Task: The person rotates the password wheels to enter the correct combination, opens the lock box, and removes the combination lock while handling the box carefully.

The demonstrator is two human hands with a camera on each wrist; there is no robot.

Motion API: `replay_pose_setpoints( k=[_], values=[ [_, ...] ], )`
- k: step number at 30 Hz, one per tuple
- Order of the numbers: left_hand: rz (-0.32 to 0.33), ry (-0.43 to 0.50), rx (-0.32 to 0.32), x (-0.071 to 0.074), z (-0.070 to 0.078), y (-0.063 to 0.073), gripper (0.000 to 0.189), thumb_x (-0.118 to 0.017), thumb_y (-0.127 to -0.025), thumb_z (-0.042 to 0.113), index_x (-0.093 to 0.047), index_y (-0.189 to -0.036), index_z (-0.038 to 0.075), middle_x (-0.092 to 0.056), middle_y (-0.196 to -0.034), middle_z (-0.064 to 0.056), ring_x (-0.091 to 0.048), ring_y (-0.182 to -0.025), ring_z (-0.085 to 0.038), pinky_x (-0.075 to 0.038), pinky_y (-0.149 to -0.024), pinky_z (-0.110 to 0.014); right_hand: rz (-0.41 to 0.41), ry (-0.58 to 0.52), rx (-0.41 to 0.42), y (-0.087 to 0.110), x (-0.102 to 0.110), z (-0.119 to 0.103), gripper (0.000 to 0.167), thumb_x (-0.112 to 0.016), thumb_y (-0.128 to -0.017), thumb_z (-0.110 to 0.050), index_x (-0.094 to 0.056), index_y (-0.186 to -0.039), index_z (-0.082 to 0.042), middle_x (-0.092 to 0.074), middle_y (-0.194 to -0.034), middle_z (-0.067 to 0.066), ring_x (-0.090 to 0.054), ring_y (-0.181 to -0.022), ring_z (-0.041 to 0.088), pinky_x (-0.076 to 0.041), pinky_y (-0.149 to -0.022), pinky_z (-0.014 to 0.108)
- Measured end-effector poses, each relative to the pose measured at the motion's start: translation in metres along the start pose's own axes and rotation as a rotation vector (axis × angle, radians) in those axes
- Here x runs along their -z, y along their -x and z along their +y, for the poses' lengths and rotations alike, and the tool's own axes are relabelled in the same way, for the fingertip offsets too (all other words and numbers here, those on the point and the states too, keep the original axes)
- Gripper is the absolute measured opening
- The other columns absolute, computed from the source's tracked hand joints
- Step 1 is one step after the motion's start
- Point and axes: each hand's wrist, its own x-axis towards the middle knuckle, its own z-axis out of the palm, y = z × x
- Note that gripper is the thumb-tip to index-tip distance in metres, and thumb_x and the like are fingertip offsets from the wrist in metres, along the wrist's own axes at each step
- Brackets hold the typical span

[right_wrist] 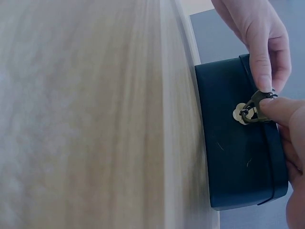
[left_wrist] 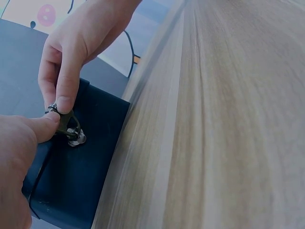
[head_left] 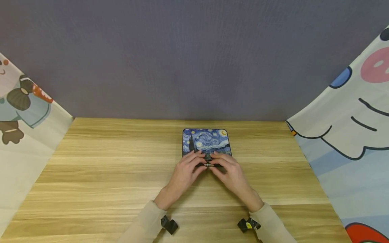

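A dark box with a swirling blue night-sky painting on its lid sits on the wooden table. A small bronze-coloured padlock hangs at its front, its shackle passing through a round metal clasp. My left hand pinches one end of the padlock between thumb and fingers. From the other side, my right hand pinches the padlock too, and the two thumbs lie close together. Fingertips cover much of the lock body. Some fingers of both hands rest at the lid's front edge.
The wooden table runs back to a grey-purple wall. Printed cartoon curtains hang at the left and right. Black wrist-worn devices sit by both sleeves.
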Motion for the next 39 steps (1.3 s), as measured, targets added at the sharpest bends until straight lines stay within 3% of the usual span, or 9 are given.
replay_pose_setpoints(
  k=[6,39],
  values=[
    [0.004,-0.003,-0.001,0.0000,0.0002,0.0001,0.015,-0.082,-0.088,0.018,-0.076,-0.100,0.012,-0.075,-0.118,-0.007,-0.067,-0.124,-0.025,-0.045,-0.118,-0.041,-0.010,-0.003,-0.011,0.0002,0.0006,-0.0003,0.025,-0.089,-0.078,-0.004,-0.077,-0.100,-0.005,-0.074,-0.119,0.010,-0.069,-0.118,0.030,-0.054,-0.107,0.040],
    [-0.003,0.001,0.002,-0.0004,0.0001,0.0003,0.014,-0.080,-0.091,0.019,-0.076,-0.101,0.011,-0.075,-0.120,-0.007,-0.066,-0.125,-0.024,-0.044,-0.120,-0.039,-0.004,-0.013,0.002,0.0002,0.0013,-0.0007,0.027,-0.089,-0.076,0.000,-0.077,-0.100,-0.004,-0.074,-0.119,0.011,-0.069,-0.117,0.032,-0.056,-0.105,0.043]
  ],
)
